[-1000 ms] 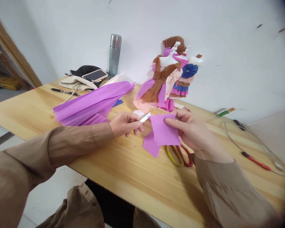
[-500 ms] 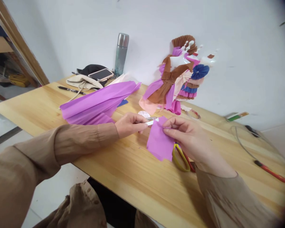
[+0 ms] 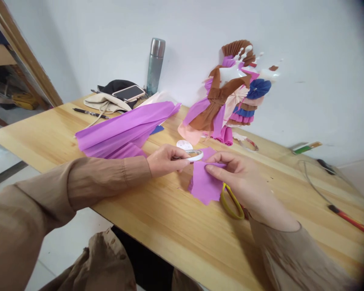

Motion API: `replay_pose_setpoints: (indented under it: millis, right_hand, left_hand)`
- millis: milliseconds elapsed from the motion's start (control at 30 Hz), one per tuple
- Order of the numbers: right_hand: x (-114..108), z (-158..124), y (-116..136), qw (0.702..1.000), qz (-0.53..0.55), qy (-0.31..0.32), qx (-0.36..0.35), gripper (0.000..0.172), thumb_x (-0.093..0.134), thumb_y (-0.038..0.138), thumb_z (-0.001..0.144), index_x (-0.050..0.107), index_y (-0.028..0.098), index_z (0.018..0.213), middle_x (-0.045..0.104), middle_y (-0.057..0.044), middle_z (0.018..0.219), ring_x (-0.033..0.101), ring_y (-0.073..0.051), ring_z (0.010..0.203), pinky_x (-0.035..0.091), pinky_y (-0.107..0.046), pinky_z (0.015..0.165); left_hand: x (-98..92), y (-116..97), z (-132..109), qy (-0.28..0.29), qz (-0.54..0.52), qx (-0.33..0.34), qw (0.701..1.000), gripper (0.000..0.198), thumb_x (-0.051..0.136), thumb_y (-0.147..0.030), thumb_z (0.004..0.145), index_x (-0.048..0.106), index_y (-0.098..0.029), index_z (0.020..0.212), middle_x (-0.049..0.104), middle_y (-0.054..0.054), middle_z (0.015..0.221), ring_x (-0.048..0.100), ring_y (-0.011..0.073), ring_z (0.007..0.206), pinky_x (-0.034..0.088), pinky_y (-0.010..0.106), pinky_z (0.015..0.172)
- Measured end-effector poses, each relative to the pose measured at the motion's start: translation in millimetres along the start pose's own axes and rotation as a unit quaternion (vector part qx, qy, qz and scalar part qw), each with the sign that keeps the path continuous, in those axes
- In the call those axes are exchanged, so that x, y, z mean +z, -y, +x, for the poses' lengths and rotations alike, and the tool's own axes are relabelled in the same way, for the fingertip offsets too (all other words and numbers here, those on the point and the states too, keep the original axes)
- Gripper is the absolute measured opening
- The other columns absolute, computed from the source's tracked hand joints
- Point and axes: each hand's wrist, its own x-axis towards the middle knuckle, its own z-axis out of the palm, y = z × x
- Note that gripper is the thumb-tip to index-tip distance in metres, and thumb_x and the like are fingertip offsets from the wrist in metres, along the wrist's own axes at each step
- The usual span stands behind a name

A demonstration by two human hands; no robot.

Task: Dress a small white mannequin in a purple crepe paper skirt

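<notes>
The wooden table (image 3: 170, 226) extends from left to right against the wall (image 3: 109, 32). At the far left, a dark pen (image 3: 89, 113) lies flat on the tabletop. Just beyond it is a beige cloth item (image 3: 104, 103), with a phone (image 3: 129, 93) resting screen up beside it, on or against a black item (image 3: 117, 85). Nearer, a large purple sheet (image 3: 124, 131) lies in loose lengthwise folds, its near edge partly behind the left forearm. A flask (image 3: 156, 66) stands upright at the far edge, near the wall.

The left hand (image 3: 166, 159) enters from the left and pinches the left side of a white ring-shaped roll (image 3: 197, 157) between thumb and fingers. The roll is located at the middle of the scene, above the tabletop, its open centre visible. A pale round disc (image 3: 184, 145) is just beyond it.

To the right of the roll, a small purple piece (image 3: 206, 184) hangs from the right hand (image 3: 236, 173), which grasps its upper edge between thumb and index finger. More purple material shows behind the fingertips; whether it is the same piece cannot be told.

Beyond the hands stands a figure in a brown and purple dress (image 3: 215, 103). The scissors' yellow handle (image 3: 232, 204) is located below the right hand. At the far right lies a red-handled tool (image 3: 350, 220).
</notes>
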Motion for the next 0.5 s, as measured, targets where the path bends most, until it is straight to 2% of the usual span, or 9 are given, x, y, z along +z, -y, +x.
replay_pose_setpoints:
  millis: [100, 267, 500]
  right_hand:
    - [1, -2, 2, 0.999, -0.032, -0.025, -0.007, 0.024, 0.074, 0.041, 0.072, 0.064, 0.02, 0.07, 0.059, 0.0, 0.064, 0.049, -0.011, 0.053, 0.039, -0.025, 0.048]
    - [6, -4, 4, 0.996, -0.062, -0.062, -0.019, 0.024, 0.073, 0.042, 0.074, 0.063, 0.021, 0.068, 0.06, -0.001, 0.064, 0.05, -0.012, 0.053, 0.039, -0.026, 0.048]
    - [13, -2, 0, 0.992, -0.093, -0.073, -0.033, 0.022, 0.073, 0.039, 0.071, 0.061, 0.023, 0.063, 0.06, -0.003, 0.062, 0.051, -0.015, 0.055, 0.04, -0.029, 0.05]
  left_hand:
    - [-0.1, 0, -1, 0.001, 0.002, 0.0, 1.0, 0.02, 0.058, -0.02, 0.082, 0.063, -0.012, 0.064, 0.054, -0.003, 0.055, 0.043, 0.0066, 0.054, 0.032, 0.021, 0.055]
    - [1.8, 0, -1, -0.008, -0.009, -0.012, 1.0, 0.015, 0.059, -0.019, 0.082, 0.069, -0.011, 0.073, 0.054, -0.004, 0.056, 0.043, 0.0065, 0.053, 0.031, 0.021, 0.055]
    - [2.7, -2, -1, -0.01, -0.034, 0.003, 0.999, 0.01, 0.066, -0.017, 0.076, 0.073, -0.011, 0.072, 0.057, -0.004, 0.057, 0.048, 0.0077, 0.058, 0.037, 0.02, 0.059]
